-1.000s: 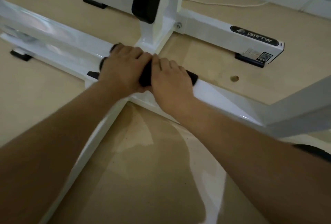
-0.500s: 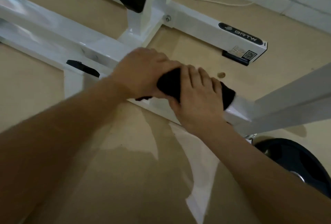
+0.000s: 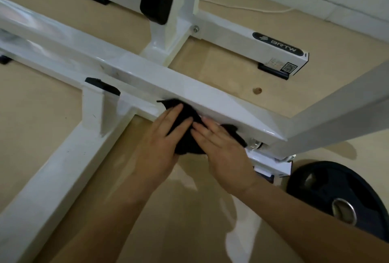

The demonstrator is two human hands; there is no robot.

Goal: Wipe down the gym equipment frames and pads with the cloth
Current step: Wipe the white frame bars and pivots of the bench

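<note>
Cloth [image 3: 186,141], black: where is it?
— Pressed against the near face of the white frame beam [image 3: 189,92], just below its top edge.
— And the hands?
— Left hand [image 3: 160,147] and right hand [image 3: 225,155] lie flat on it side by side, fingers straight, gripping nothing.
— Room along the beam?
— Leftward it runs bare to the cross bar [image 3: 63,157]. Rightward the slanted bar [image 3: 336,119] joins it close by. A weight plate [image 3: 336,195] lies on the floor [image 3: 42,119] near the right forearm.
</note>
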